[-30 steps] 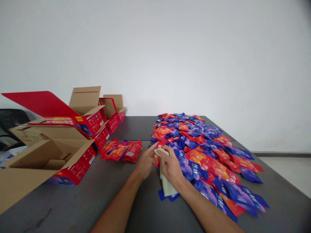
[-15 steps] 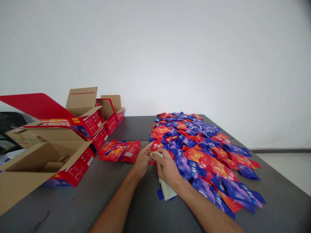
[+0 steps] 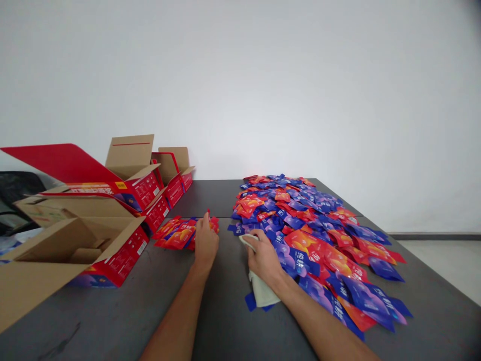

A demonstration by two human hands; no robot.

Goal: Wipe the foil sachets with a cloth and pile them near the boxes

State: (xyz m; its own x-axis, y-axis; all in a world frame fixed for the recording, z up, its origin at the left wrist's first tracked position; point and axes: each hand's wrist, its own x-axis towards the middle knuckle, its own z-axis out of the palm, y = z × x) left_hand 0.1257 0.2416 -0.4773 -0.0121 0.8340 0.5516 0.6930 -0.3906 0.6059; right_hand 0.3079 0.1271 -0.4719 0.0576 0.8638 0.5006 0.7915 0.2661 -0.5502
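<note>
My left hand (image 3: 206, 241) is over the right end of a row of red and blue packets (image 3: 176, 232), its fingers closed on a red packet that is mostly hidden behind them. My right hand (image 3: 264, 258) grips a pale cloth (image 3: 264, 291), which hangs below the palm over a blue packet lying on the table. Just beyond the right fingertips lies another blue packet (image 3: 238, 229), at the near left edge of a large heap of red and blue packets (image 3: 300, 210).
Open red cardboard boxes (image 3: 124, 255) stand along the left side, flaps spread. The dark table (image 3: 225, 321) runs back to a white wall. A black chair (image 3: 18, 193) is at the far left.
My left hand has moved left, away from my right hand, to the row, taking the red packet along. My right hand has shifted slightly right, still holding the cloth.
</note>
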